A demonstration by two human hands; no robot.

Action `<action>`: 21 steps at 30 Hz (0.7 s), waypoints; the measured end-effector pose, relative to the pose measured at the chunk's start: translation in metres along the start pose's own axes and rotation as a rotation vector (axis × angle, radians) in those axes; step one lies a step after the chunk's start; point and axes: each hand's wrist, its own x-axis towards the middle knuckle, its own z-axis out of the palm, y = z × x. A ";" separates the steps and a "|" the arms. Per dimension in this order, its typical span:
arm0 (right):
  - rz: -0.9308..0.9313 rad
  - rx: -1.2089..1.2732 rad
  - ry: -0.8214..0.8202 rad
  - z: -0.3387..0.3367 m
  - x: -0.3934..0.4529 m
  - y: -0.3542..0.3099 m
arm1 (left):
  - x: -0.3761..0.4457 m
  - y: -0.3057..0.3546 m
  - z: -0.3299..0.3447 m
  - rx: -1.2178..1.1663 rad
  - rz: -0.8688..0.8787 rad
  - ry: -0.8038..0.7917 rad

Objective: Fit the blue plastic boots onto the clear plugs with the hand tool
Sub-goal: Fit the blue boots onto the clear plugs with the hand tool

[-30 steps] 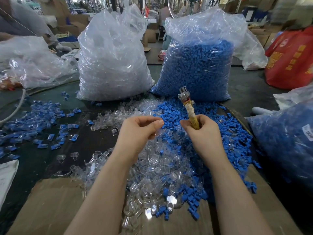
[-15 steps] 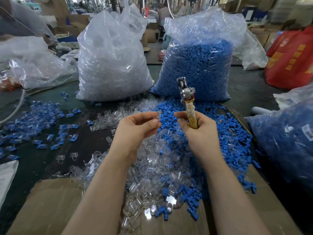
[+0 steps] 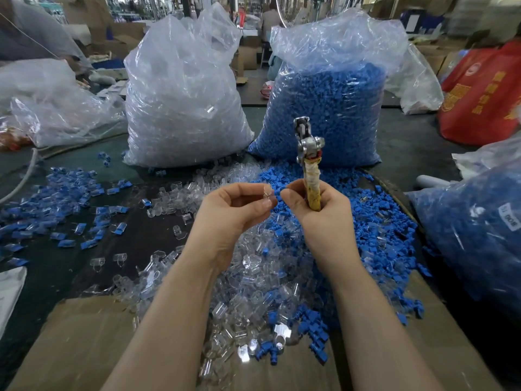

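Observation:
My left hand [image 3: 234,210] pinches a small clear plug [image 3: 267,192] between thumb and fingertips, above the mixed pile. My right hand [image 3: 318,213] grips the hand tool [image 3: 308,162] upright by its tape-wrapped handle, metal jaws pointing up. The right thumb and forefinger come close to the clear plug, and a bit of blue shows between the two hands. Loose clear plugs [image 3: 253,280] and blue boots [image 3: 375,221] lie heaped under both hands.
A big bag of clear plugs [image 3: 183,103] and a big bag of blue boots [image 3: 327,108] stand behind the pile. Fitted blue pieces [image 3: 56,204] are scattered at left. Another blue-filled bag [image 3: 479,227] lies at right. Cardboard [image 3: 84,342] covers the near table.
Both hands rose a little and came closer together. The tool swung from a slight lean to upright. The clear plug now shows at my left fingertips.

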 end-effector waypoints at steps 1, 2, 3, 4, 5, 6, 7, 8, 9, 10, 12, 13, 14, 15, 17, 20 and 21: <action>-0.004 0.000 -0.005 0.000 0.000 0.000 | 0.000 0.001 0.000 0.013 0.003 -0.002; -0.010 -0.002 -0.012 0.000 0.000 0.000 | -0.001 0.001 0.000 0.026 0.007 -0.003; -0.016 -0.004 -0.017 0.001 -0.001 0.000 | -0.001 0.002 0.000 0.038 0.010 -0.003; -0.021 -0.007 -0.020 0.001 -0.001 -0.001 | -0.001 0.002 0.000 0.050 0.013 -0.003; -0.027 -0.011 -0.021 0.002 -0.001 -0.001 | -0.001 0.002 0.001 0.061 0.017 -0.002; -0.033 -0.016 -0.022 0.003 -0.001 -0.001 | -0.001 0.002 0.001 0.069 0.021 0.000; -0.037 -0.024 -0.022 0.004 -0.002 -0.001 | -0.001 0.002 0.001 0.076 0.027 0.004; -0.041 -0.033 -0.024 0.005 -0.002 -0.001 | -0.001 0.002 0.002 0.079 0.033 0.010; -0.045 -0.042 -0.025 0.005 -0.002 -0.001 | -0.002 0.002 0.003 0.081 0.041 0.018; -0.045 -0.048 -0.025 0.005 -0.002 -0.001 | -0.002 0.002 0.003 0.081 0.050 0.026; -0.036 -0.055 -0.020 0.006 -0.002 0.000 | -0.002 0.002 0.005 0.076 0.068 0.041; -0.032 -0.060 -0.017 0.006 -0.001 0.001 | -0.002 0.002 0.007 0.072 0.075 0.048; -0.030 -0.066 -0.013 0.006 -0.002 0.001 | -0.002 0.002 0.008 0.072 0.079 0.053; -0.031 -0.073 -0.011 0.006 -0.002 0.001 | -0.003 0.003 0.008 0.075 0.083 0.056; -0.036 -0.084 -0.016 0.006 -0.002 0.002 | -0.003 0.003 0.010 0.084 0.088 0.057; -0.032 -0.085 -0.024 0.006 -0.003 0.002 | -0.004 0.004 0.011 0.089 0.094 0.075; -0.027 -0.083 -0.024 0.006 -0.003 0.002 | -0.004 0.003 0.011 0.092 0.100 0.080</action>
